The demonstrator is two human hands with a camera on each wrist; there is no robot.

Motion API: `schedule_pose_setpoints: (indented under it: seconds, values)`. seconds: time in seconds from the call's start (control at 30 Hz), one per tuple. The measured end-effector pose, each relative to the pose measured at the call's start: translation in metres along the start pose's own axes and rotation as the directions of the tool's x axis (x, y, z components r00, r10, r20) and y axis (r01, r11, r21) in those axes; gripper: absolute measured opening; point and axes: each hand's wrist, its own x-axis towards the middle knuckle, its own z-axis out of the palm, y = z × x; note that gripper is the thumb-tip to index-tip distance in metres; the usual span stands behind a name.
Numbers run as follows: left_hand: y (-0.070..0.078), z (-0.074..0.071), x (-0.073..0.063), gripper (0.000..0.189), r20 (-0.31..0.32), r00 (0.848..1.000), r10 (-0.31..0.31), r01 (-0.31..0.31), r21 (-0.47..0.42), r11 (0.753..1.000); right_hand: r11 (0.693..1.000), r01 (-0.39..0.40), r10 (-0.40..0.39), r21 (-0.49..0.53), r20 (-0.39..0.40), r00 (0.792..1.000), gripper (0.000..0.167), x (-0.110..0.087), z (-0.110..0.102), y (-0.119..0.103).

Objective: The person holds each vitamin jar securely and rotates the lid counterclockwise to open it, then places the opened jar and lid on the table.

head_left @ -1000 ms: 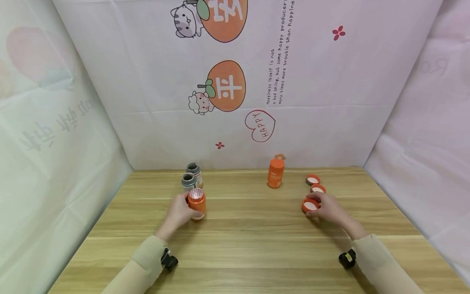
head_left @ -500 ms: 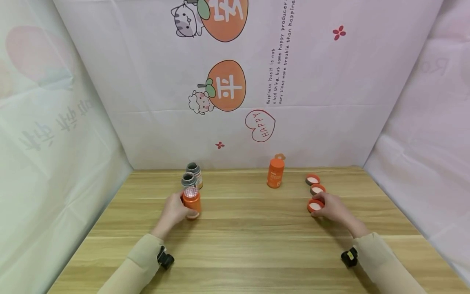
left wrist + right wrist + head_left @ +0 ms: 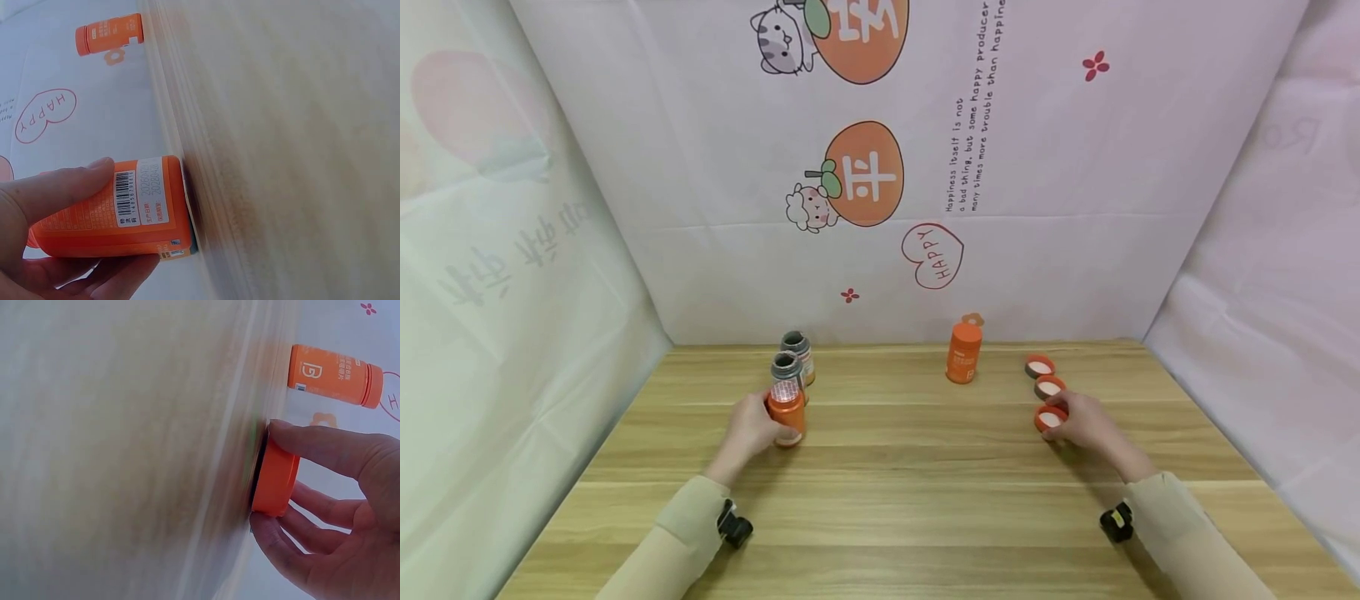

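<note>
My left hand (image 3: 751, 427) grips an orange bottle (image 3: 787, 417) without its cap, its top covered by a silvery patterned seal. In the left wrist view, thumb and fingers wrap the bottle's body beside a barcode label. Just behind it stand two open grey-necked bottles, the nearer one (image 3: 786, 365) partly hidden and the farther one (image 3: 797, 343) showing more. My right hand (image 3: 1084, 421) pinches an orange cap (image 3: 276, 478) by its edges, white inside facing up, low at the tabletop. Two more upturned caps lie behind it, a middle cap (image 3: 1048, 386) and a far cap (image 3: 1040, 367).
A capped orange bottle (image 3: 964, 354) stands upright near the back edge of the wooden table (image 3: 910, 492), between the two hands. A printed white cloth (image 3: 737, 275) hangs behind the table, and more cloth closes in both sides.
My left hand has carried the uncapped orange bottle slightly left, toward the grey-necked bottles. The right hand has shifted its cap a little to the right, nearer the other caps.
</note>
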Motion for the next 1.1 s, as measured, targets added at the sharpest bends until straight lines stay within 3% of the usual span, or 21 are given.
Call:
schedule_pose_setpoints:
  seconds: [0.57,1.1]
  values:
    - [-0.006,-0.002,0.003,0.064,0.007,1.000,-0.022,0.022,0.007,1.000,0.998,-0.059,0.059,-0.010,-0.005,0.998,0.060,-0.002,-0.005,0.004]
    - [-0.006,-0.003,0.005,0.064,0.001,1.000,-0.025,0.025,0.038,0.999,0.992,-0.105,0.105,0.063,0.001,0.994,0.048,-0.008,-0.012,0.004]
